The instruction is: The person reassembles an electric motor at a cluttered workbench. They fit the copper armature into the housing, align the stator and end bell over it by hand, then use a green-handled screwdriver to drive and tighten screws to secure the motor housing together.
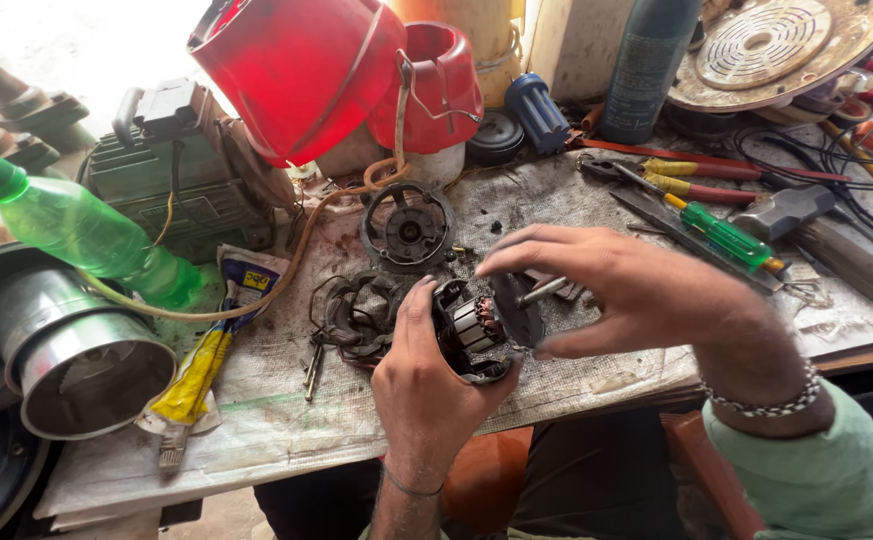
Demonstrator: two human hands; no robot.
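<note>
A dark copper-wound motor rotor (472, 340) is gripped by the left hand (427, 385); its black end disc (517, 310), apparently, is pinched by right hand (627, 295) fingers, best kept square to the shaft.

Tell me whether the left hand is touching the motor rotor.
Touching. The head view shows the left hand wrapped around the rotor from below, thumb and fingers pressed on its casing, while the right hand grips its far end.

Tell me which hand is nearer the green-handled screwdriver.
Right. The right hand is just left of the green-handled screwdriver, apart from it, holding the motor's black end disc. The left hand is farther away, lower left, gripping the motor rotor.
</note>
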